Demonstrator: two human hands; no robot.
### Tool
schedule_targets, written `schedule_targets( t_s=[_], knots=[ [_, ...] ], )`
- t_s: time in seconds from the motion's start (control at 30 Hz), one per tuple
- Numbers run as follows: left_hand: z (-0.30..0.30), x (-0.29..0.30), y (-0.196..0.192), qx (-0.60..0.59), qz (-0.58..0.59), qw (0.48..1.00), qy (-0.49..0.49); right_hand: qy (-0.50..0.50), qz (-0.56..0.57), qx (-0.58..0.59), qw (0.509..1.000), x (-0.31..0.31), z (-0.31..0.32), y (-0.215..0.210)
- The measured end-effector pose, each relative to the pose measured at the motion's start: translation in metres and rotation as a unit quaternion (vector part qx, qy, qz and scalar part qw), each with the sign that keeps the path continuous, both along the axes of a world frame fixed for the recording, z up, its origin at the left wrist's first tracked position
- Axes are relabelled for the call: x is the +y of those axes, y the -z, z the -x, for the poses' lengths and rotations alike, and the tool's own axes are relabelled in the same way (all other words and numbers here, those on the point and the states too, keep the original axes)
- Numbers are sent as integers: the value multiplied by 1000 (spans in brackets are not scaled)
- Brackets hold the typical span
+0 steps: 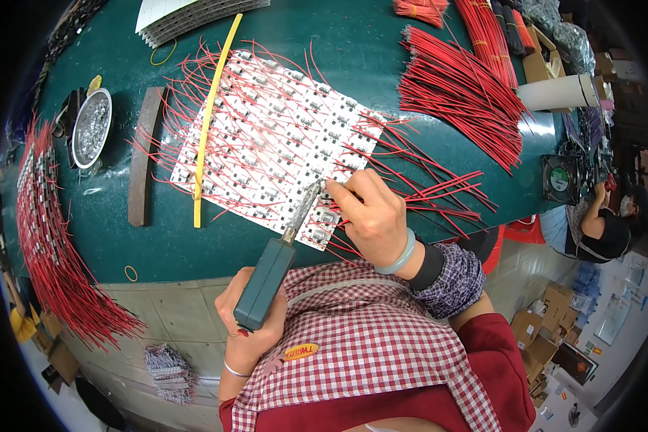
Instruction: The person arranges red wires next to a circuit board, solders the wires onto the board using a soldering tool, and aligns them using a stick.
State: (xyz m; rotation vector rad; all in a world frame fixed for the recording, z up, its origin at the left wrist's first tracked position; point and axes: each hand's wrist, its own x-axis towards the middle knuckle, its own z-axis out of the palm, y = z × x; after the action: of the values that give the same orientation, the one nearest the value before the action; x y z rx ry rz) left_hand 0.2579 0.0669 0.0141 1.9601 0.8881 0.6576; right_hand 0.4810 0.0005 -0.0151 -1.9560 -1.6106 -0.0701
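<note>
my left hand (pixel 248 324): fingers wrapped round iron (pixel 270 277), tip at board's near edge | my right hand (pixel 371 216): fingertips pinching red wire (pixel 417 194) at tip | board (pixel 266 144): flat on green table (pixel 108 230)

Head camera, looking down, workbench (pixel 158 237) close

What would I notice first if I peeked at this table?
Probably the red wires fanned out at the table's far right, with another bunch along its left edge. In the middle lies a white panel of little circuit boards, red wires sticking out of it. The left hand holds a green-handled soldering iron to its near edge, beside the right hand.
</note>
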Motion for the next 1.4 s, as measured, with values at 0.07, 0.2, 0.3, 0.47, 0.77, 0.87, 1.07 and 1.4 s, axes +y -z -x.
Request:
schedule_targets(
  t_s=[0.07, 0.2, 0.3, 0.47, 0.77, 0.87, 1.07, 1.4],
  knots=[
    [0, 1, -2, 0, 1, 1000, -1, -11, 12, -21, 1000, 0, 0, 0],
    [2, 4, -3, 16, 21, 1000, 13, -15, 12, -34, 999, 1, 0, -1],
    [2, 5, -4, 17, 22, 1000, 14, -18, 12, -30, 999, 0, 0, -2],
    [11, -1, 12, -10, 5, 1000, -8, -13, 14, -28, 999, 0, 1, -1],
    [18, -6, 19, -47, 39, 997, -44, -27, 9, 66, 997, 0, -5, 0],
    [19, -7, 17, -53, 60, 995, -61, -66, -61, 144, 985, -4, -11, -1],
    [44, -13, 20, -25, 172, 984, -24, -29, -43, 126, 991, -10, 1, -3],
    [47, -15, 25, -25, 164, 986, -22, -29, -16, 85, 996, -11, 4, 2]
  ],
)
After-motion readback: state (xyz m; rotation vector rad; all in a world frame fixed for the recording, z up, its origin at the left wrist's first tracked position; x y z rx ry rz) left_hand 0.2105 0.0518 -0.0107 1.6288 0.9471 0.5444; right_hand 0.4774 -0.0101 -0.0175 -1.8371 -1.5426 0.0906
